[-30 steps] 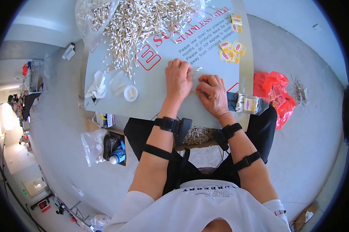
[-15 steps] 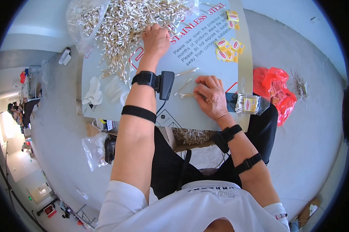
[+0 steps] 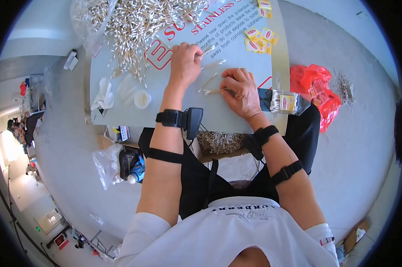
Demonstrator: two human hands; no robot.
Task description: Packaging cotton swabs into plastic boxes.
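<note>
My left hand (image 3: pixel 186 64) is over the middle of the table, its thumb and fingers pinched on a few cotton swabs (image 3: pixel 208 50) that point to the right. Closer to the front edge, my right hand (image 3: pixel 241 94) is curled on the tabletop, with another small bunch of cotton swabs (image 3: pixel 213 92) sticking out leftward from its fingers. Between the hands lie loose cotton swabs (image 3: pixel 215 65). A big heap of cotton swabs (image 3: pixel 136 26) covers the far left of the table. Right of my right hand rests a clear pack (image 3: pixel 284 101) filled with swabs and a yellow label.
Yellow printed cards (image 3: pixel 259 41) lie at the table's right side. A white crumpled glove-like item (image 3: pixel 103 94) and a round whitish lid (image 3: pixel 142 99) sit at the left. Beneath the front edge stands a box of swabs (image 3: pixel 221 141). A red plastic bag (image 3: pixel 314 91) is on the floor.
My left hand has come away from the heap, toward me and slightly right, with cotton swabs now showing in its fingers. My right hand keeps its bunch. The whole view has shifted slightly.
</note>
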